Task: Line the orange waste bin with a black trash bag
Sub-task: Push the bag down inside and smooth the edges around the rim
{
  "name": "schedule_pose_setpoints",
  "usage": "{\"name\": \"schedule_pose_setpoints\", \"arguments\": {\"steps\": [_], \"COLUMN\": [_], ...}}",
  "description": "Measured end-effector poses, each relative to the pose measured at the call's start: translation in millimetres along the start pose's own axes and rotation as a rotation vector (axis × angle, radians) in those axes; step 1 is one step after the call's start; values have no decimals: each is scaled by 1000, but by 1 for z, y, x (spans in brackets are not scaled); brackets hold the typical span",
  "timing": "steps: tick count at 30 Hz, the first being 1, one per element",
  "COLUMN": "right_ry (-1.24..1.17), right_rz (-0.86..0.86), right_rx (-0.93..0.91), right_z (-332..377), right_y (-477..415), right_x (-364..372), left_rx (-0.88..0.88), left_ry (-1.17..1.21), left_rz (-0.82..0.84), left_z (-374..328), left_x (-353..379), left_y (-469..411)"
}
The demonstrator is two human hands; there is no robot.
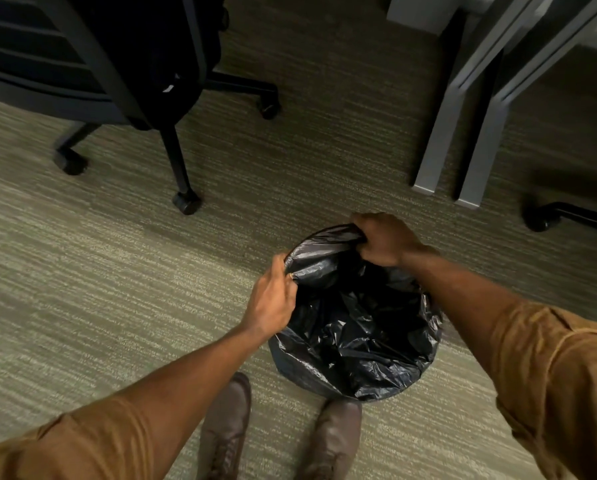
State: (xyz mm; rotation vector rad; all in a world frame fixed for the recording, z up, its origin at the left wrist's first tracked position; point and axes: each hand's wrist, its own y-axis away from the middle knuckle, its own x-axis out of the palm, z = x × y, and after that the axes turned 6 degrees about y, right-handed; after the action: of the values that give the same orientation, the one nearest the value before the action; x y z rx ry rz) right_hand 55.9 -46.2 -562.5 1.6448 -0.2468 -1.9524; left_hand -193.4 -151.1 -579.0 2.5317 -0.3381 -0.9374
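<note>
The crinkly black plastic trash bag (356,327) stands open on the green carpet floor (117,271), just past two brown shoes (331,441). Left hand (273,299) and right hand (383,240) fingers pinch its far edge tight.

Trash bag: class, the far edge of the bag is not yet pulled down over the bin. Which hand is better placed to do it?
Probably the right hand: it grips the trash bag at the far edge. The left hand holds the left side.
</note>
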Motion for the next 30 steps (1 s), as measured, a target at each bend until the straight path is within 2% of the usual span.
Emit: {"name": "schedule_pose_setpoints", "arguments": {"steps": [6,12,14,16,18,20,22,25,30], "right_ry": [-260,-637,-681,-533,-337,-361,-423,-507,-678], "right_rz": [-40,-106,-207,-426,-652,-728,-701,-568,-457], "right_rx": [170,334,393,438,502,674,856,1074,1299], "right_z": [-54,-56,-49,-40,-28,-5,21,53,89], "right_y": [24,56,70,88,106,125,143,164,178], "right_x": [21,29,32,38,48,58,70,89,102], "left_rx": [-67,-115,-95,-65,-119,-213,-280,-414,-829], "left_ry": [55,129,113,-29,-90,-63,-91,-89,107], "left_rz": [23,2,-39,-170,-332,-430,-473,-478,-360], "left_z": [-1,-4,-6,-6,-8,-13,-19,-27,-47], "left_x": [1,1,-1,3,8,14,22,31,42], "left_y": [0,1,8,19,31,46,62,89,110]}}
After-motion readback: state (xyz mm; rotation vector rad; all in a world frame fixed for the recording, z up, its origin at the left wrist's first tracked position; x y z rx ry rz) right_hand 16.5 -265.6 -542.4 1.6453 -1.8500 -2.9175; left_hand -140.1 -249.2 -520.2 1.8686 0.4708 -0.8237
